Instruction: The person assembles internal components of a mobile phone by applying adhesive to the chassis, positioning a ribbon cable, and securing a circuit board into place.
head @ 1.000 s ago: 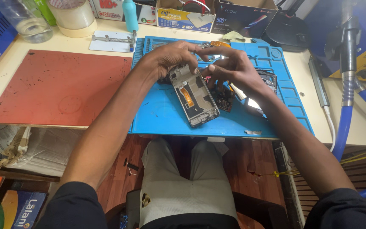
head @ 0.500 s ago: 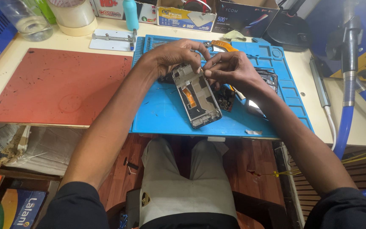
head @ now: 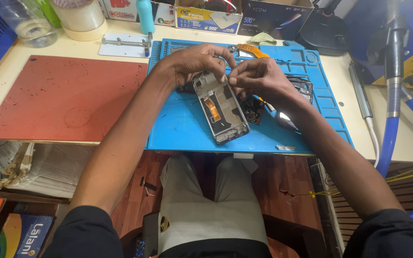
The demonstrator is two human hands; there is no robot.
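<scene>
Opened phone frame (head: 221,109) (orange flex cable visible inside) lying on the blue work mat (head: 182,129) on the table (head: 402,138). Left hand (head: 194,62) grips its top edge; right hand (head: 256,76) pinches at the same end, fingertips narrow. Red mat (head: 63,98) alongside.
</scene>
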